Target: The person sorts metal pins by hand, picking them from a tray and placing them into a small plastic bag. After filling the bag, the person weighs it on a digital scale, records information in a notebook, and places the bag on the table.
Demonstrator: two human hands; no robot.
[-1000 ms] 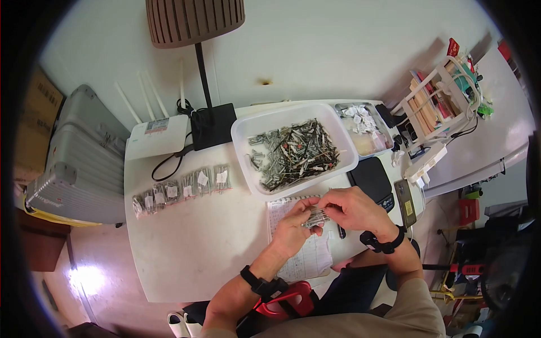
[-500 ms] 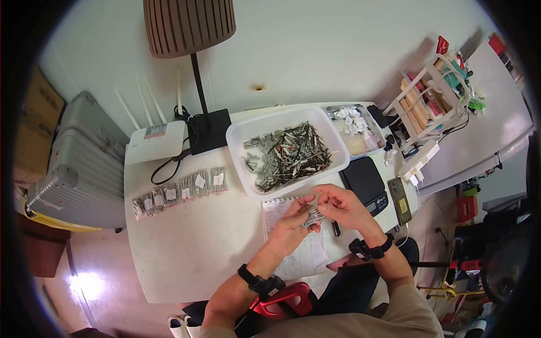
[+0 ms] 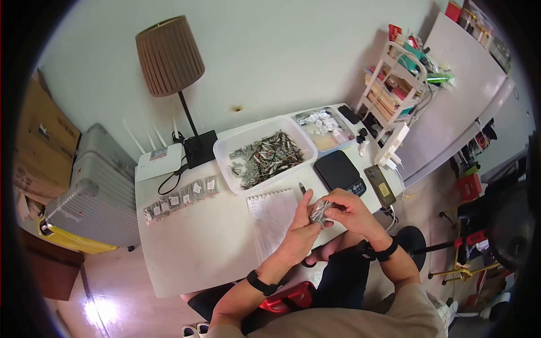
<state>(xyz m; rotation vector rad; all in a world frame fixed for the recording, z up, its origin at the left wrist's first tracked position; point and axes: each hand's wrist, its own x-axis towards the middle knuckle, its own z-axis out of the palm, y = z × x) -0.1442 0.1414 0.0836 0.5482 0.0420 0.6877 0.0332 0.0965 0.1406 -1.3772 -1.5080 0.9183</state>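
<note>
A bundle of slim metal pieces (image 3: 321,211) is held between the two hands, above the near edge of the tabletop (image 3: 191,248). It is cradled by the left hand (image 3: 301,239), whose fingers are curled beneath it and whose thumb is raised beside it. The right hand (image 3: 352,214) is closed on the bundle from the other side, with thumb and fingers brought in against it. Whether the bundle is wrapped cannot be told.

Just beside the left hand, an open spiral notepad (image 3: 269,217) with handwriting is noted, lying flat. A pen (image 3: 302,187) is seen near its upper corner, partly hidden by the left hand. Beyond the right hand, a black scale (image 3: 340,172) is placed, with a phone (image 3: 381,186) to its right.

Farther out, a white plastic tub (image 3: 310,147) is found loaded with loose, mixed metal pieces. Next to it, small white slips are contained in a shallow tray (image 3: 353,137). To the left, labelled packets (image 3: 180,198) are laid in a row, below a white router (image 3: 160,161) and a lamp (image 3: 171,56).
</note>
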